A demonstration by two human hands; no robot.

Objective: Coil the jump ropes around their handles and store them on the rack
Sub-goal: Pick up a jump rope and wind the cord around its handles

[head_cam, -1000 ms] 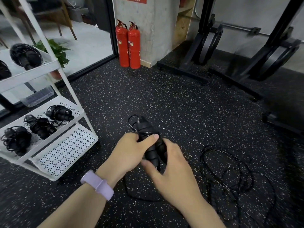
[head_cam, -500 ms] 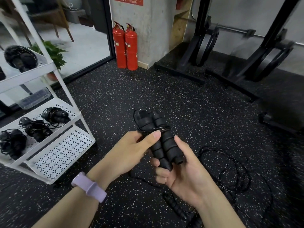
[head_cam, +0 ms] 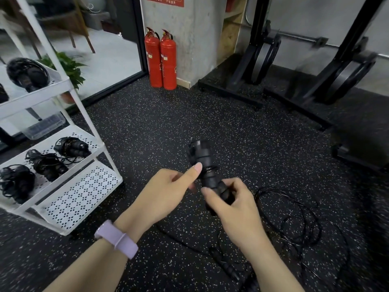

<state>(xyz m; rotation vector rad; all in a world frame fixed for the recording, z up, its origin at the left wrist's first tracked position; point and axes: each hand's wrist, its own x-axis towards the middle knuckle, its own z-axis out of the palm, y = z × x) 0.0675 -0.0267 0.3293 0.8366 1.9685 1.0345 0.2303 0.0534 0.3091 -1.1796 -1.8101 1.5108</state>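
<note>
The paired black handles (head_cam: 207, 175) are now gripped at their lower end by the right hand (head_cam: 235, 207), whose fingers are curled round them, where half a second ago they were cradled in an upturned palm. The left hand (head_cam: 166, 192) is held beside the bundle with its thumb pressed against the few turns of thin cord at mid-length; its other fingers are hidden, so whether they grip cannot be told. The handles have been tilted further away from the body. Only a short band of cord is wound so far, and most of the rope (head_cam: 294, 218) lies loose on the speckled floor (head_cam: 147, 127) to the right (a second handle lies there too, near the bottom edge). Winding is judged barely begun; the white rack (head_cam: 84, 165), already carrying coiled ropes, is not yet approached.
</note>
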